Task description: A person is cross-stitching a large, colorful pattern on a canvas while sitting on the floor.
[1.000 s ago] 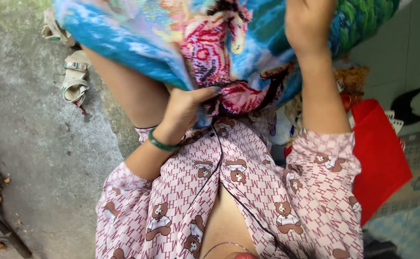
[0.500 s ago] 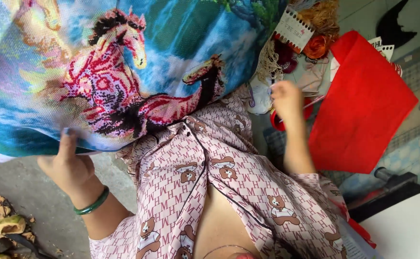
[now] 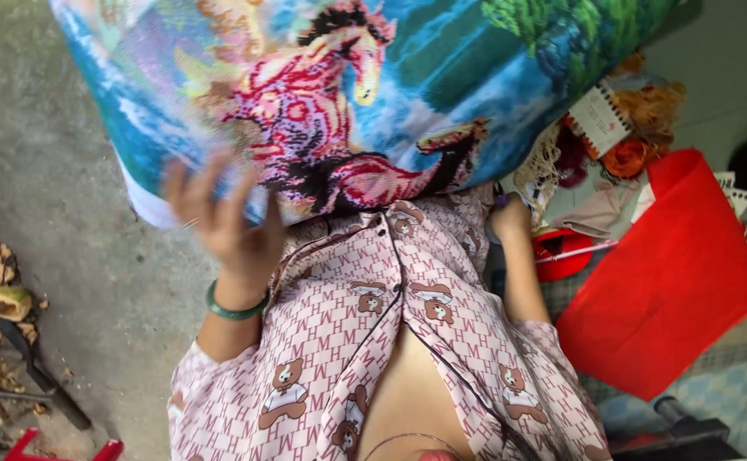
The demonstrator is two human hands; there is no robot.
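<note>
We are looking at our left hand (image 3: 224, 224) spreading its blurred, open fingers (image 3: 187, 183) flat against the lower left edge of the blue stitched cloth with a red horse (image 3: 365, 102), stretching broadly left to right above our lap. Our right hand (image 3: 510, 220) is half hidden beneath its right edge, seemingly gripping it, though we cannot tell.

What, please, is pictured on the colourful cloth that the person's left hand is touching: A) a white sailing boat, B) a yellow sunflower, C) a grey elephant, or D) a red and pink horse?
D: the cloth shows a red and pink horse with a dark mane on a blue and green ground, and the left hand rests against its lower edge.
</note>
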